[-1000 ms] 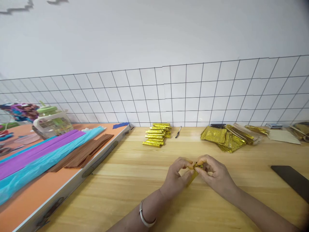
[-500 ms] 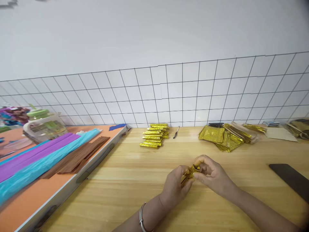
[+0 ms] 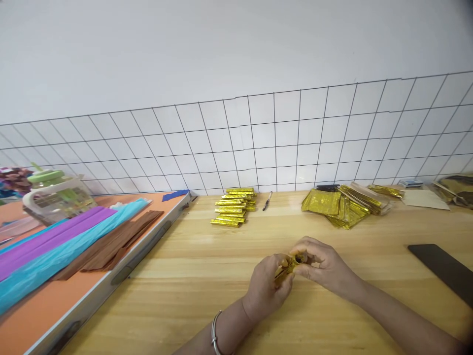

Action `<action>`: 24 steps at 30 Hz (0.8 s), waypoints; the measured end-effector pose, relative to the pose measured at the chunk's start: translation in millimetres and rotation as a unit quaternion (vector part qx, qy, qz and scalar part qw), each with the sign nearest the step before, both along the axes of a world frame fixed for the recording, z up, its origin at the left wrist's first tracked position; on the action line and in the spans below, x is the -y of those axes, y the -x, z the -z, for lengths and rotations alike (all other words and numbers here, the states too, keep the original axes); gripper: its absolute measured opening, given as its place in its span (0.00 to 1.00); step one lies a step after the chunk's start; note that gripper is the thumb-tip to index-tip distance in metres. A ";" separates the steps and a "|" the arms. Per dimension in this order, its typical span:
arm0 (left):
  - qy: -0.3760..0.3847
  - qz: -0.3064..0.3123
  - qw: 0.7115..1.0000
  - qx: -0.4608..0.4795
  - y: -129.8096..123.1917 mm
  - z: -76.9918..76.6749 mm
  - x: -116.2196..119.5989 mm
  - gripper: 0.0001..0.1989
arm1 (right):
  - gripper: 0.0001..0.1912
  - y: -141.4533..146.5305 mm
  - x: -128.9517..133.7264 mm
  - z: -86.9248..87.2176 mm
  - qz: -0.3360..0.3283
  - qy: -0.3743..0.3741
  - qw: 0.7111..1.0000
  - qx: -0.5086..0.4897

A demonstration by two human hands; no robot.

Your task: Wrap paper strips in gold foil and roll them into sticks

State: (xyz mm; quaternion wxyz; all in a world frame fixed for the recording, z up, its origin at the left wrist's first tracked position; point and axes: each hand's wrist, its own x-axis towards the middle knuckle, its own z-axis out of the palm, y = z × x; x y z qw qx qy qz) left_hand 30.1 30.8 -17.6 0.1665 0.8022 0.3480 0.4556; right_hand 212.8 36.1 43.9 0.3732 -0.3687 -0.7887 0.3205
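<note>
Between my two hands is a piece of shiny gold foil paper (image 3: 291, 265), curled into a loop at its right end. My left hand (image 3: 269, 282) pinches its left part, with a bangle on the wrist. Thumb and fingers of my right hand (image 3: 323, 264) close round the looped end. Part of the foil is hidden by my fingers. Beyond my hands lies a stack of narrow folded gold foil strips (image 3: 232, 209). A loose pile of flat gold foil sheets (image 3: 323, 203) lies farther right.
A pen (image 3: 267, 201) lies near the tiled wall. On the left, a raised orange board (image 3: 148, 236) carries purple, turquoise and brown crepe paper (image 3: 107, 246) and a green-lidded container (image 3: 61, 192). A dark flat object (image 3: 441, 268) lies at right on the wooden table (image 3: 177, 296).
The foil's right end now shows a rounder, more open loop between my right fingers. My hands have barely moved. The view has shifted slightly to the right.
</note>
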 end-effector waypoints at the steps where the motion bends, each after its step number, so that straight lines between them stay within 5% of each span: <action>1: -0.004 -0.003 1.000 -0.003 0.0 0.4 0.3 0.11 | 0.05 0.6 0.4 0.9 0.005 -0.004 1.000 0.002; 11: -0.020 -0.008 0.999 -0.023 -1.7 1.2 0.6 0.11 | 0.03 7.3 5.4 2.2 0.056 -0.033 0.998 0.012; 24: -0.061 -0.037 0.997 -0.033 6.2 -3.6 -9.2 0.06 | 0.02 1.4 -3.3 13.2 0.031 -0.061 0.998 0.011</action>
